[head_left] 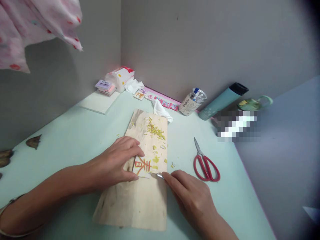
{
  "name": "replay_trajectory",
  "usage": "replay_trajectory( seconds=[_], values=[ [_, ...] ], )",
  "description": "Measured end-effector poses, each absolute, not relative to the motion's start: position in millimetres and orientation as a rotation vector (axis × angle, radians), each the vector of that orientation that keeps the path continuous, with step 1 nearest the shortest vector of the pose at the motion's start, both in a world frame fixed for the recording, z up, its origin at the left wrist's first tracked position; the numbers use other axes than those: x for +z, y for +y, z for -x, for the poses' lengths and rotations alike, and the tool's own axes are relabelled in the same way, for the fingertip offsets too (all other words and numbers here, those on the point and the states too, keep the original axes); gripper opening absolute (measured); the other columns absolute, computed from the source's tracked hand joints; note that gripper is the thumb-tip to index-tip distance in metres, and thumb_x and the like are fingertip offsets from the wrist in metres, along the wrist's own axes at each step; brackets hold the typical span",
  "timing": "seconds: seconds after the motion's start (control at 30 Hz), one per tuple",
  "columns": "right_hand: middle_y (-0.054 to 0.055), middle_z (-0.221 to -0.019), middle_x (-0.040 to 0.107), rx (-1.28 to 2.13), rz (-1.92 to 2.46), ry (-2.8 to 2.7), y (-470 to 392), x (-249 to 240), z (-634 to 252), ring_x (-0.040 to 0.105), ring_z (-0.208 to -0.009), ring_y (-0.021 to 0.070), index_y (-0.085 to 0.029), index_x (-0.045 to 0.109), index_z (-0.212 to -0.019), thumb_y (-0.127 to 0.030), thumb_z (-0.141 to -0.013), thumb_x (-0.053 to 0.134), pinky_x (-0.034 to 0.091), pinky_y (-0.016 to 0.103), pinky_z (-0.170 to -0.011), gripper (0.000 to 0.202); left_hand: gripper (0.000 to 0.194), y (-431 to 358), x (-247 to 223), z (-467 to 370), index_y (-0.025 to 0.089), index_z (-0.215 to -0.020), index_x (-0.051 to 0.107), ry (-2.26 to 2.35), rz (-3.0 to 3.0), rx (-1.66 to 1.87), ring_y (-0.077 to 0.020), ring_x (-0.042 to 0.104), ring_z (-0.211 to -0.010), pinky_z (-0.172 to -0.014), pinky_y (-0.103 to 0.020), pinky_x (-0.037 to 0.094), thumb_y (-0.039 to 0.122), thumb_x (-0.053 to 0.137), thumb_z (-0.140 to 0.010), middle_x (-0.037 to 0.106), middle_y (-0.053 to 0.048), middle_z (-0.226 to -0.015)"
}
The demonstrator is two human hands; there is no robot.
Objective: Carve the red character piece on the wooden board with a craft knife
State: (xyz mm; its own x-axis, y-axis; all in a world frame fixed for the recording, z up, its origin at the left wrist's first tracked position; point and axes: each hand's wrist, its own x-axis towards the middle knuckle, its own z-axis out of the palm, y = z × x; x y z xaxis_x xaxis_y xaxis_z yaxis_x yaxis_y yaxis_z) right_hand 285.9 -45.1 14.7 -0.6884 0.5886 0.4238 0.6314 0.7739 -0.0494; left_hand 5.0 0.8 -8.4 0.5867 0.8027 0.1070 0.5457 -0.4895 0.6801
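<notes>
My left hand [120, 161] steadies a small pale piece with an orange character [143, 166], thumb on its near edge and fingers on its far side. The piece lies on a long wooden board [147, 203]. In my right hand [192, 193] is a slim silver craft knife [159, 175], fingers closed round its handle. Its blade tip is at the right part of the piece, near the lower edge of the character. Yellow-green shavings [156, 130] are heaped on the board's far half, with more scraps beside the piece.
Red-handled scissors [206, 168] lie right of the board. Behind stand a clear plastic cup [190, 103], a teal bottle [221, 101] and a tissue pack [121, 78]. Small character cards [166, 102] line the wall. Dried leaves [33, 142] lie at left; pink cloth [42, 26] hangs above.
</notes>
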Motion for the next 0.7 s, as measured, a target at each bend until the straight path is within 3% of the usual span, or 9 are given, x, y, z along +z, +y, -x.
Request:
replay_trajectory(
  seconds=[0.7],
  values=[
    [0.002, -0.072, 0.058, -0.282, 0.958, -2.678, -45, 34, -268, 0.047, -0.060, 0.0161, -0.012, 0.065, -0.099, -0.004, -0.101, 0.033, 0.033, 0.031, -0.055, 0.034, 0.045, -1, -7, -5, 0.024, -0.114, 0.061, 1.070, -2.208, 0.598, -0.0296, 0.044, -0.129, -0.107, -0.041, 0.037, 0.019, 0.081, -0.074, 0.056, -0.005, -0.114]
  ],
)
